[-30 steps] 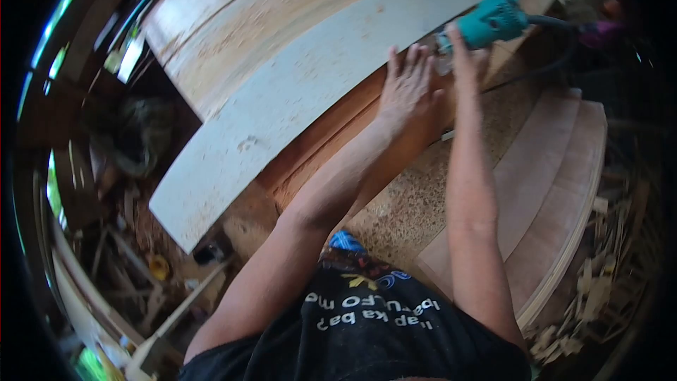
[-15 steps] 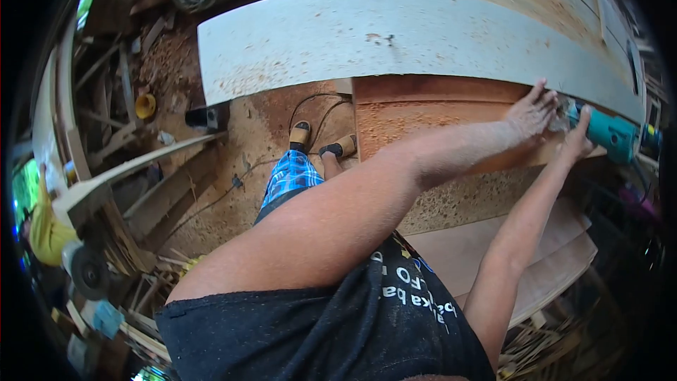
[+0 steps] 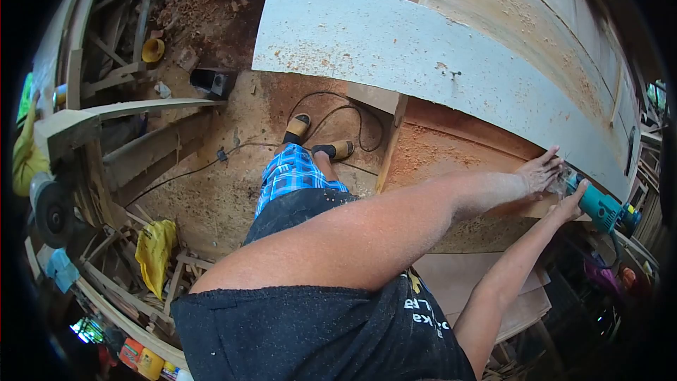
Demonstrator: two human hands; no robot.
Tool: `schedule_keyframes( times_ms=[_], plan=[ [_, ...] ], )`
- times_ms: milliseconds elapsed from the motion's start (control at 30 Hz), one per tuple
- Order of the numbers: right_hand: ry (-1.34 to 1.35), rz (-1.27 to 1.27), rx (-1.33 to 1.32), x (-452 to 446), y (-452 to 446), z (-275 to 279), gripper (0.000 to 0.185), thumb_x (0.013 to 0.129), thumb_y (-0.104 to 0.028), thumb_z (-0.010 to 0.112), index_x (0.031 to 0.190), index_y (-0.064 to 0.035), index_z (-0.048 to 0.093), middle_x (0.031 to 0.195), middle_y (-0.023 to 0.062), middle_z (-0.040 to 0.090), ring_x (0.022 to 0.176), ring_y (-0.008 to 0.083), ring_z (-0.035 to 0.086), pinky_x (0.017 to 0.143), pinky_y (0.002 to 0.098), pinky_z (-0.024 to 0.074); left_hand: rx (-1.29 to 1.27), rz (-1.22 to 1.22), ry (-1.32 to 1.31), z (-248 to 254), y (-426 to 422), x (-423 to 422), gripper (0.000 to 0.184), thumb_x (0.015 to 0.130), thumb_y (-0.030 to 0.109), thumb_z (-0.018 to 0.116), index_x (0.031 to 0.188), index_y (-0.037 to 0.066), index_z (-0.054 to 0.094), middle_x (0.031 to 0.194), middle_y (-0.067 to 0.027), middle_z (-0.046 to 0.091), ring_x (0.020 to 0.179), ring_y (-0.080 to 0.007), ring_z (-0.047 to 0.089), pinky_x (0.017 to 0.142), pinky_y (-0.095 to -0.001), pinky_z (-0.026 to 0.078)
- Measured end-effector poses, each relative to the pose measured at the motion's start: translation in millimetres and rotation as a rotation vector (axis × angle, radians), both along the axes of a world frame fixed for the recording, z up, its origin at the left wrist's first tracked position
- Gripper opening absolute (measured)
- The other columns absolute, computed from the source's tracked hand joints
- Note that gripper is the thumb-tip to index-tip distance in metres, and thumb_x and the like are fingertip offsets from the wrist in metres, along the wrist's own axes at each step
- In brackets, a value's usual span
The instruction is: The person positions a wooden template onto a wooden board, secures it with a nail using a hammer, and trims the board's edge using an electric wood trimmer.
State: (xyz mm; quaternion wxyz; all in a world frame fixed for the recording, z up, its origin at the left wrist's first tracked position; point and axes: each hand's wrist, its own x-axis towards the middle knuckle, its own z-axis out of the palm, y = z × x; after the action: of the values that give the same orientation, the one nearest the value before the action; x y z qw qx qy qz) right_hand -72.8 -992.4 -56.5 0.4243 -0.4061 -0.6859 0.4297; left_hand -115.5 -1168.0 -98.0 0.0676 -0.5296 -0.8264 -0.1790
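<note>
My right hand [image 3: 570,201] is wrapped round the body of a teal trim router [image 3: 599,207], whose clear base faces left. My left hand [image 3: 539,173] lies beside that base with its fingers stretched out and spread, next to the lower edge of a long pale board [image 3: 395,39]. Whether its fingertips press on the base or on the wood cannot be made out. The bit is hidden. Wood dust coats my left forearm, and shavings are scattered over the pale board and over the reddish-brown panel [image 3: 437,148] below it.
A black cord [image 3: 360,109] loops over the floor near my feet. To the left stand a curved wooden frame [image 3: 67,127], an angle grinder [image 3: 53,212] and a yellow bag [image 3: 155,254]. Plywood sheets [image 3: 458,275] lie low beside my right arm. Part of a person in yellow [image 3: 26,155] shows at far left.
The view has turned, so the pale board now slopes more steeply down to the right. Both hands and the router stay together at its edge, slightly lower in the picture.
</note>
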Motion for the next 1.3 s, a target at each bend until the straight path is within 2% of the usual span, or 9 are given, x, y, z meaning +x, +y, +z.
schedule_keyframes(
  times_ms=[167,267,333,367,433,467,500,567,1300],
  plan=[
    [-0.009,0.058,0.012,2.0,0.6,4.3,0.076,0.076,-0.030,0.088,0.133,0.0019,0.049,0.126,0.0168,0.061,0.103,0.0260,0.064,0.084,0.0405,0.0598,0.008,-0.018,-0.058,-4.6,7.7,-0.4,0.082,0.091,0.062,0.052,0.151,0.008,0.040,0.161,-0.0085,0.031,0.154,-0.0276,0.012,0.119,-0.0657,-0.008],
    [0.097,-0.031,0.158,-9.5,-23.2,9.0,0.100,0.068,-0.014,0.092,0.141,-0.0001,0.025,0.130,0.0194,0.055,0.101,0.0300,0.064,0.080,0.0460,0.0626,0.115,0.006,-0.068,-26.1,41.8,5.3,0.082,0.085,0.052,0.061,0.145,0.000,0.044,0.156,-0.0165,0.037,0.150,-0.0346,0.021,0.122,-0.0624,0.004],
    [0.035,-0.090,0.181,-9.6,-24.7,16.5,0.095,0.069,-0.020,0.091,0.140,0.0003,0.031,0.130,0.0183,0.056,0.106,0.0291,0.062,0.087,0.0437,0.0570,0.173,0.131,0.057,-48.0,65.0,16.1,0.072,0.088,0.045,0.056,0.144,0.001,0.042,0.157,-0.0182,0.032,0.147,-0.0393,0.023,0.122,-0.0625,0.006],
    [-0.016,-0.131,0.165,-8.4,-21.7,18.7,0.093,0.069,-0.024,0.091,0.139,0.0005,0.035,0.130,0.0178,0.056,0.109,0.0286,0.061,0.091,0.0426,0.0541,0.137,-0.058,-0.016,-21.2,30.3,1.4,0.068,0.089,0.043,0.056,0.143,0.003,0.043,0.155,-0.0164,0.034,0.148,-0.0375,0.021,0.121,-0.0625,0.007],
    [-0.164,-0.237,0.076,-2.4,-19.1,23.6,0.090,0.070,-0.030,0.091,0.138,0.0010,0.041,0.129,0.0167,0.057,0.114,0.0276,0.058,0.098,0.0404,0.0485,-0.016,-0.043,0.043,-6.0,30.8,-0.7,0.074,0.096,0.054,0.047,0.149,0.004,0.038,0.161,-0.0140,0.026,0.152,-0.0335,0.009,0.119,-0.0648,0.005],
    [-0.277,-0.297,-0.025,-3.1,-24.5,29.9,0.088,0.070,-0.033,0.090,0.137,0.0012,0.045,0.129,0.0161,0.058,0.117,0.0271,0.057,0.101,0.0392,0.0456,0.088,-0.057,0.058,-11.6,28.6,2.7,0.074,0.096,0.054,0.047,0.149,0.003,0.039,0.161,-0.0140,0.027,0.153,-0.0322,0.009,0.119,-0.0660,0.003],
    [-0.110,-0.152,0.139,4.1,-5.2,7.6,0.090,0.071,-0.046,0.087,0.135,0.0020,0.047,0.128,0.0172,0.059,0.116,0.0275,0.059,0.101,0.0385,0.0451,0.185,-0.058,0.063,-14.9,26.2,-0.1,0.075,0.096,0.054,0.047,0.148,0.001,0.039,0.161,-0.0140,0.027,0.153,-0.0309,0.009,0.118,-0.0673,0.002],
    [-0.143,-0.157,0.266,6.7,-1.9,4.1,0.092,0.069,-0.059,0.083,0.130,0.0006,0.049,0.120,0.0199,0.064,0.110,0.0361,0.064,0.095,0.0451,0.0491,0.123,-0.097,0.013,-3.7,21.0,-1.7,0.076,0.097,0.054,0.046,0.149,-0.001,0.039,0.160,-0.0163,0.031,0.153,-0.0304,0.013,0.117,-0.0695,0.001],
    [-0.218,-0.193,0.235,3.8,19.1,9.5,0.086,0.071,-0.060,0.079,0.125,-0.0016,0.047,0.111,0.0207,0.067,0.104,0.0396,0.066,0.091,0.0509,0.0504,0.092,-0.137,-0.024,-0.6,49.6,-6.7,0.075,0.098,0.055,0.042,0.151,0.002,0.037,0.160,-0.0134,0.030,0.153,-0.0296,0.013,0.118,-0.0697,-0.002]
  ],
)
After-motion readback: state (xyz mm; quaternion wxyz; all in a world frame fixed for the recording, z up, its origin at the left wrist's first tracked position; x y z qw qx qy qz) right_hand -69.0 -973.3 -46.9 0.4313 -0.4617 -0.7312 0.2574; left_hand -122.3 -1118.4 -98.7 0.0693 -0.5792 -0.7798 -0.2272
